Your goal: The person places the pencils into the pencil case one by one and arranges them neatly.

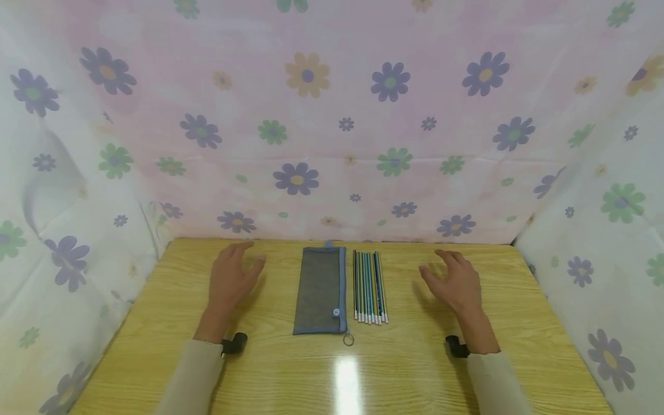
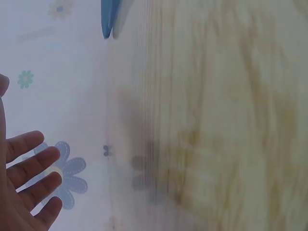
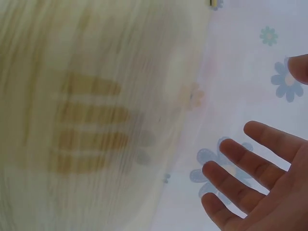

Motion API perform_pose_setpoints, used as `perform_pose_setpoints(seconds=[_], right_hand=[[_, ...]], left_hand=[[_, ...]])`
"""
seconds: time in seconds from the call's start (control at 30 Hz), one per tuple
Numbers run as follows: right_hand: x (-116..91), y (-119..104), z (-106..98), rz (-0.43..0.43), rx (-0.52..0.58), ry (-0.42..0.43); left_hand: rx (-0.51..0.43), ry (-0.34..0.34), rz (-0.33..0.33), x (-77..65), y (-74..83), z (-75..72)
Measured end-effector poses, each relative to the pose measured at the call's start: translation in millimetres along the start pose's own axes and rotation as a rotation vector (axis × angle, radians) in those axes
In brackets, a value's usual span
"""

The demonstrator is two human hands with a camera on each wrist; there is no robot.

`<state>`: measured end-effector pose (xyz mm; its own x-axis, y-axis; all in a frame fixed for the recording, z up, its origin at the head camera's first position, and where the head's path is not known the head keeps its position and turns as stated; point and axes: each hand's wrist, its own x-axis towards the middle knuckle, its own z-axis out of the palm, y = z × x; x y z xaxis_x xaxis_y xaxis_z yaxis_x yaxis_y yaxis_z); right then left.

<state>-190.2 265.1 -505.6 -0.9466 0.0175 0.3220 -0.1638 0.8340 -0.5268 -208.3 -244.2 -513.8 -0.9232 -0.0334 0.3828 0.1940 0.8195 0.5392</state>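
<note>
A grey mesh zip pouch (image 1: 319, 291) with blue-grey edging lies flat on the wooden table, a metal ring (image 1: 349, 339) at its near right corner. Just right of it several pencils (image 1: 369, 288) lie side by side, their pale ends toward me. My left hand (image 1: 231, 279) is held over the table left of the pouch, fingers relaxed and apart, holding nothing. To the right of the pencils, my right hand (image 1: 455, 282) hovers in the same way, thumb apart from the fingers. In the left wrist view a blue edge of the pouch (image 2: 109, 17) shows at the top.
The wooden table (image 1: 290, 374) ends at a flowered cloth (image 1: 337, 127) behind, with more flowered cloth at both sides. Each wrist wears a small black camera, one on the left wrist (image 1: 236, 343) and one on the right wrist (image 1: 457, 347).
</note>
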Motion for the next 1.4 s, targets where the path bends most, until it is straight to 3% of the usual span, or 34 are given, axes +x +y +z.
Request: perform_pose_setpoints(seconds=[0.27,0.7,1.4], right_hand=[[-4.8,-10.4,1.9,0.039,0.071,-0.042],[-10.0,-23.1,12.2,0.012,0.117,-0.026],[-11.2,-36.5,28.0,-0.030,0.131,-0.046]], left_hand=[[-0.003,0.012,0.045,-3.8,13.8,17.0],[-0.085,-0.024,0.030,-10.0,34.7,33.9],[-0.029,-0.056,0.097,-14.8,67.0,54.6]])
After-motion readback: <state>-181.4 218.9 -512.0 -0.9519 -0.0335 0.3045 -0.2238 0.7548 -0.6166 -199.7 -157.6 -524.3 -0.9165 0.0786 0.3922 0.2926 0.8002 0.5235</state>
